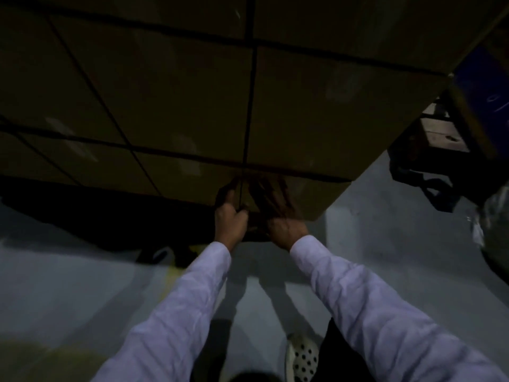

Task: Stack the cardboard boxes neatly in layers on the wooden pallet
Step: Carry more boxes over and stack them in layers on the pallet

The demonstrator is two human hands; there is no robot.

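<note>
The cardboard boxes point(170, 100) form a dim stacked wall, and both hands meet its bottom row. The right hand point(278, 216) rests on the bottom-row box point(314, 197), its blurred fingers point(271, 193) spread flat on the face. Just left of them, the left hand point(230, 219) curls its fingers at the vertical seam point(249, 111); whether they grip an edge cannot be told. Below the fingers are the grey floor point(385, 244) and a white perforated shoe point(301, 359); a blue carton point(479, 86) stands far to their right.
</note>
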